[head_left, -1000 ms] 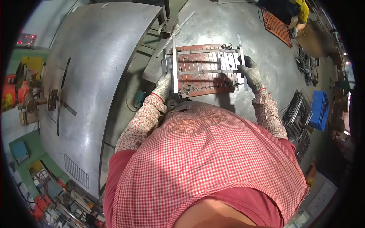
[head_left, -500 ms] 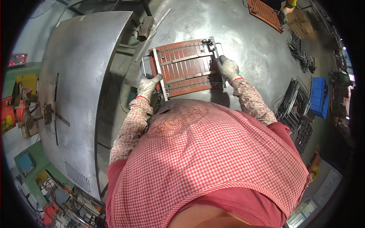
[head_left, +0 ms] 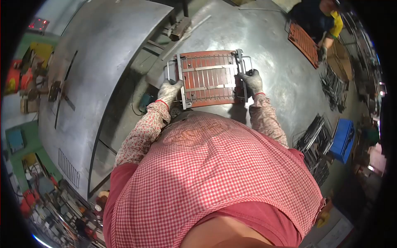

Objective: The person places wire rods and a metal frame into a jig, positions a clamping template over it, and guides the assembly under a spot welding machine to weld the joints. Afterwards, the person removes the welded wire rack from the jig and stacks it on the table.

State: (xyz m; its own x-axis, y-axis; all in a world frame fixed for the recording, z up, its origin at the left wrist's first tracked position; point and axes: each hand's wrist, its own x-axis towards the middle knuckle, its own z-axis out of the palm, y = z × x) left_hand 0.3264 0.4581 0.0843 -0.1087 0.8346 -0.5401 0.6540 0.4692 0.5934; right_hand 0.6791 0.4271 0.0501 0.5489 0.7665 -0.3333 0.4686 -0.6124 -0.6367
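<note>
In front of me is a reddish-brown board fixture (head_left: 210, 97) with thin metal rods laid across it. Two flat metal strips (head_left: 209, 68) cross the rods, and a steel bar runs along each side. Wire handles (head_left: 247, 62) stick out beyond the side bars. My gloved left hand (head_left: 169, 90) is closed on the fixture's left side, thumb against the steel bar. On the opposite side, my gloved right hand (head_left: 252, 81) grips the edge by the right bar. Both hands' fingertips are partly hidden.
The fixture is over a shiny metal table (head_left: 277, 53). Another person's gloved hand (head_left: 322, 53) is beside a second reddish board (head_left: 304, 44). Bundles of black wire parts (head_left: 314, 134) lie near a blue bin (head_left: 342, 139) at right. A metal sheet surface (head_left: 103, 62) stands left.
The view has turned, and the fixture looks more level, with both my hands still on its sides. More of the other person has come into view at the upper right.
</note>
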